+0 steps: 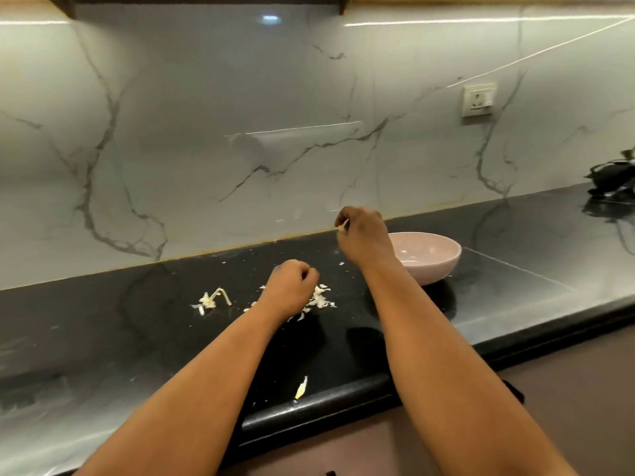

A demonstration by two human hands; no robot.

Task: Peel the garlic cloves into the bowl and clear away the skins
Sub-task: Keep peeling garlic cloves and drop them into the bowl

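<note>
A pale pink bowl (436, 261) stands on the black counter (165, 324), right of centre, near the wall. My right hand (364, 240) is raised just left of the bowl and pinches a small white piece of garlic skin (342, 226) at its fingertips. My left hand (292, 290) rests fisted on the counter over a scatter of garlic skins (321, 298); what it holds is hidden. A garlic stem with skins (213, 298) lies further left. One yellowish skin piece (301, 387) lies near the front edge.
A marble-patterned backsplash rises behind the counter, with a wall socket (478, 100) at the upper right. A dark object (613, 176) sits at the far right of the counter. The counter's front edge runs diagonally below my forearms.
</note>
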